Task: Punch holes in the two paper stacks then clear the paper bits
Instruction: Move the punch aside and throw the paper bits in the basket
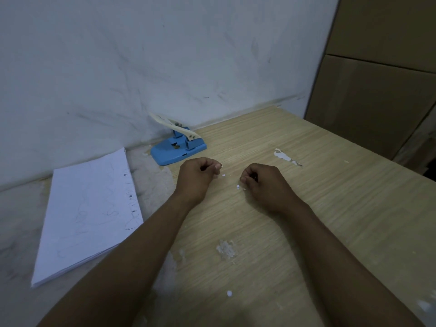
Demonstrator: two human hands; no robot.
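With the holed white paper stack (87,215) lying at the light wood-grain tabletop's (330,208) left edge and the blue hole punch (178,148) parked at its back edge, punching looks done; left hand (197,177) and right hand (264,185), curled loosely, pinch at tiny white paper bits (230,181) mid-table, though whether either actually holds one is unclear.

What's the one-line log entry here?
phase: clearing bits | left hand, right hand: pinching | paper bits: between hands | hole punch: idle

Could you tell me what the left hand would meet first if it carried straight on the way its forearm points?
Probably the blue metal hole punch, just beyond the left hand; depth is uncertain.
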